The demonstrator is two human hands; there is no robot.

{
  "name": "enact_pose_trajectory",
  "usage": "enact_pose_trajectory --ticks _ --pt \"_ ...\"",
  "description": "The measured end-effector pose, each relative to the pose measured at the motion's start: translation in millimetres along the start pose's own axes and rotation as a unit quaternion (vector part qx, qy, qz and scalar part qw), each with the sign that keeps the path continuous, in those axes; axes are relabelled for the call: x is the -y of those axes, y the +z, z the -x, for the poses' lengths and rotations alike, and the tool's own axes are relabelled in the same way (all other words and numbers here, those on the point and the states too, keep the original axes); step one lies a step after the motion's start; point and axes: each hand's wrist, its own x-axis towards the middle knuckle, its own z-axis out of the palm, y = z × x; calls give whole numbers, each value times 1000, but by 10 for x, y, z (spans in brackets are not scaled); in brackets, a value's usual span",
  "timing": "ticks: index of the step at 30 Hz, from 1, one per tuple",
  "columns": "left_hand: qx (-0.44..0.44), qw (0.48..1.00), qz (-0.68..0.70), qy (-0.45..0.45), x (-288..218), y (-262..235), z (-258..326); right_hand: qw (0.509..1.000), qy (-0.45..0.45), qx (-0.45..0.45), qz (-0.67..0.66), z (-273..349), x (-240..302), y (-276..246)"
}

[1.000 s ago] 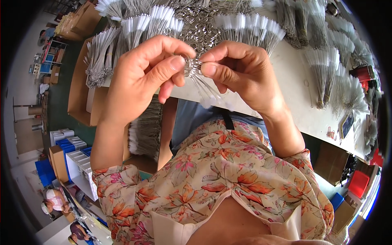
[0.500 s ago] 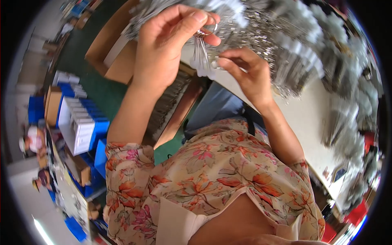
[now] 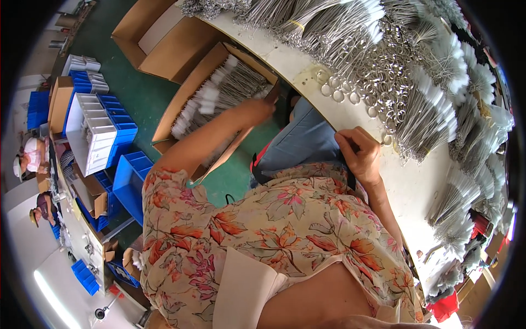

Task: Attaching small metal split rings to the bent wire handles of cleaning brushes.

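Observation:
My left hand [image 3: 256, 112] reaches down over the right end of an open cardboard box [image 3: 165, 127] at floor level. Its fingers are blurred and partly hidden near the box rim, so whether it holds anything does not show. Inside the box lie bundles of thin wire brushes [image 3: 239, 78] with white tips. My right hand [image 3: 361, 156] rests by the table edge, fingers curled in and nothing seen in them. Just beside it on the table lies a metal ring [image 3: 387, 140]. A pile of split rings [image 3: 392, 82] spreads farther off.
Many bundles of wire brushes [image 3: 427, 118] cover the far and right parts of the white table [image 3: 408, 181]. Another cardboard box [image 3: 178, 49] stands beyond the first. To the left are blue bins [image 3: 134, 178] and a white divided tray [image 3: 101, 140]. Two people sit farther left.
My left hand has gone from holding up a ring with several wire brushes to down over the box. That ringed bunch is no longer seen in my hands. My right hand has drawn back to the table edge.

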Motion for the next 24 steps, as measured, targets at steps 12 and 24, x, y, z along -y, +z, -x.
enact_pose_trajectory --ticks 12,24 --pt "-282 883 352 -130 981 922 -573 1000 -10 -22 -15 -94 5 -3" --pt "-652 720 230 65 48 -2484 85 993 -48 -26 -109 -235 26 -716"
